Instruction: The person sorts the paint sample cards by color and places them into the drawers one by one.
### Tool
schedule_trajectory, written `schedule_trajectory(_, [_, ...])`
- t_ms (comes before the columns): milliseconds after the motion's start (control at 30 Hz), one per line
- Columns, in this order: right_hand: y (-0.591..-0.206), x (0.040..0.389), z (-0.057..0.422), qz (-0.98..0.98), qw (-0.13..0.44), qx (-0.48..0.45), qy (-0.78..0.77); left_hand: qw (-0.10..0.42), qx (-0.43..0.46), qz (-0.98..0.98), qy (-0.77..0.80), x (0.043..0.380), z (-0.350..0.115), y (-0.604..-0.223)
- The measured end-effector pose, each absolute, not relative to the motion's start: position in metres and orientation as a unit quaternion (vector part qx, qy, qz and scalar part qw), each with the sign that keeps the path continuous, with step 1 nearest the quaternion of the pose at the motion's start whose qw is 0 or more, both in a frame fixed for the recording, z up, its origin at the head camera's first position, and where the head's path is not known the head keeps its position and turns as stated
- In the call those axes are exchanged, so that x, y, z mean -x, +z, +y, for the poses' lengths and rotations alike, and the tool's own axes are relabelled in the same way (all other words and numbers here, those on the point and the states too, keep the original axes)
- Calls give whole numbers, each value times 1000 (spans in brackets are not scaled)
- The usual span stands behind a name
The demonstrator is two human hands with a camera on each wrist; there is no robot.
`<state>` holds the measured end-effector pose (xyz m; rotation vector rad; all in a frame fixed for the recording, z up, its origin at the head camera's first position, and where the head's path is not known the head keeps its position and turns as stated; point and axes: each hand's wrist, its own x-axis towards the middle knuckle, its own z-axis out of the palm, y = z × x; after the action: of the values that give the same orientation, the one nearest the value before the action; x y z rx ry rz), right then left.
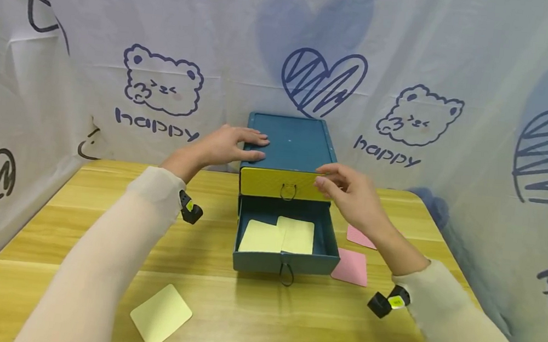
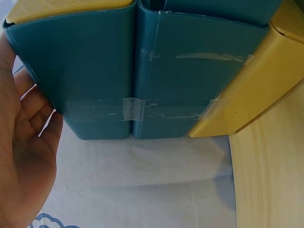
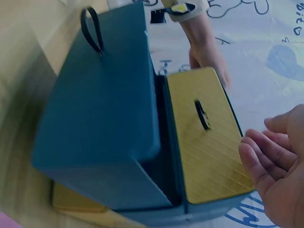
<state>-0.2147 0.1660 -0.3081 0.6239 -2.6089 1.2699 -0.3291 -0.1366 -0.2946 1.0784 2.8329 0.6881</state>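
A teal drawer cabinet (image 1: 289, 139) stands on the table with its yellow upper drawer (image 1: 265, 183) pushed in. Below it, a teal drawer (image 1: 319, 264) is pulled out, with pale yellow cards (image 1: 260, 237) lying inside. My left hand (image 1: 226, 147) rests on the left side of the cabinet's top, fingers extended; the left wrist view shows the taped side wall (image 2: 90, 71). Beside the upper drawer's right end is my right hand (image 1: 353, 195), fingers loosely bent and holding nothing. The right wrist view shows that hand (image 3: 278, 161) right by the yellow front's edge.
One pale yellow card (image 1: 161, 316) lies on the table (image 1: 283, 331) at the front left. Pink cards (image 1: 351, 266) lie right of the cabinet. Below the teal drawer, a yellow compartment (image 2: 256, 80) shows. A printed cloth (image 1: 248, 31) hangs behind and at both sides.
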Motion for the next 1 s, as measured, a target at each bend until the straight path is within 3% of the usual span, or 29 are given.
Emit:
schedule_trajectory(433, [-288,256,179,-902,200,-282,261,17,-336,914,229,326,-136,-295])
schedule_trajectory(633, [-287,275,183,-920,169,-303,183,3,-333,911,241,323,-135,-297])
schedule_trajectory(1000, [-293,297,191,-929,84,-332,138,-101,-319,907,256,300,-149,-309])
